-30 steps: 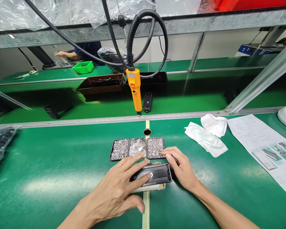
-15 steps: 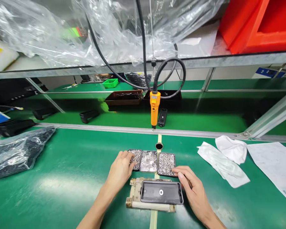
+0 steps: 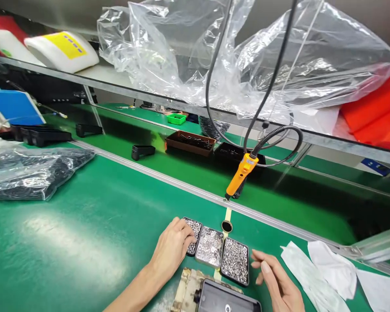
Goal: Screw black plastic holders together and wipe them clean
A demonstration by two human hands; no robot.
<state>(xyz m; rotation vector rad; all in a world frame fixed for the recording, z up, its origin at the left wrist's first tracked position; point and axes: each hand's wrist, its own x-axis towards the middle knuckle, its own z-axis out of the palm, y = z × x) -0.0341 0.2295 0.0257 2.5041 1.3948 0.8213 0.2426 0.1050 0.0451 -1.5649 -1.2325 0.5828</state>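
My left hand (image 3: 172, 242) has its fingers curled down into the left small tray (image 3: 195, 227) of tiny metal parts; what the fingertips pinch is hidden. Beside it are a middle tray (image 3: 209, 247) of flat, shiny, washer-like pieces and a right tray (image 3: 235, 261) of small ring-shaped metal parts. Just right of that tray hovers my right hand (image 3: 277, 279), fingers bent and thumb apart, with nothing visible in them. Below the trays, a dark rectangular housing (image 3: 227, 297) rests on a tape-covered block (image 3: 185, 288). One small metal ring (image 3: 228, 308) lies inside the housing.
An orange electric screwdriver (image 3: 242, 175) hangs on a cable behind the trays. A round dark-topped piece (image 3: 226, 226) sits on the tape strip. White cloths (image 3: 318, 271) lie at right, a plastic bag of dark parts (image 3: 42, 169) at left. A shelf edge (image 3: 169, 102) crosses above.
The view has tilted and turned left, so the housing sits lower in the picture. My right hand has come off the right tray to its right side. My left hand stays at the left tray.
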